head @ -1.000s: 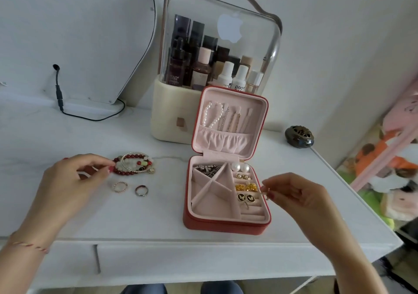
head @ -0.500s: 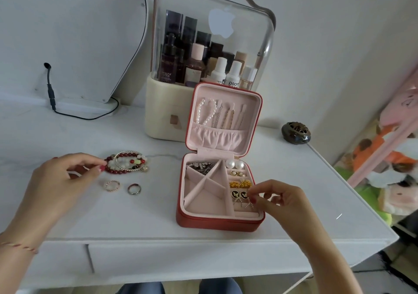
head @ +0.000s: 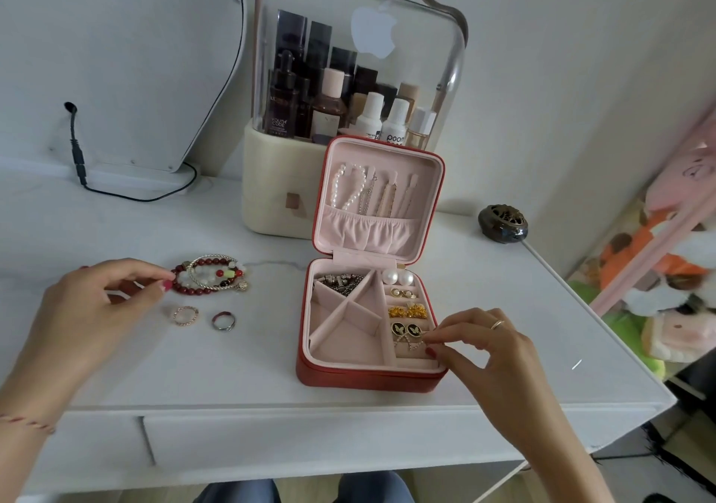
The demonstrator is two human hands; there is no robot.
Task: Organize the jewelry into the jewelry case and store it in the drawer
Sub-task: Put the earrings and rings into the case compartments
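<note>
- Two bare hands were over the white desk top (head: 116, 367). The left hand (head: 83, 309) hovered near the left edge, forefinger and thumb curled towards each other at a cluster of red and pale beaded bracelets (head: 211, 273); whether they actually touched or gripped a bead could not be determined.
- The right hand (head: 484, 341), wearing a thin gold band, pinched a small gold beaded earring (head: 410, 341) between thumb and forefinger over the front right slot of the case.
- One red square jewelry case with pink lining (head: 368, 374) stood open near the front edge of the desk, right of centre, lid upright.
- The lid held a pearl strand (head: 348, 188) and several chains above a gathered pocket.
- The tray's right column held two white pearl studs (head: 397, 278), small gold earrings (head: 399, 292), gold flower earrings (head: 407, 312) and round black butterfly studs (head: 406, 329); the rear left compartment held silver pieces (head: 337, 282).
- Two rings lay loose on the desk in front of the bracelets: a gold twisted ring (head: 185, 315) and a dark red-and-silver ring (head: 223, 320), apart from each other.
- The white drawer front (head: 310, 440) below the front edge was closed.
- A clear-domed cream cosmetics organiser (head: 279, 192) stood behind the case; a dark round metal pot (head: 502, 223) sat near the right rear edge.
</note>
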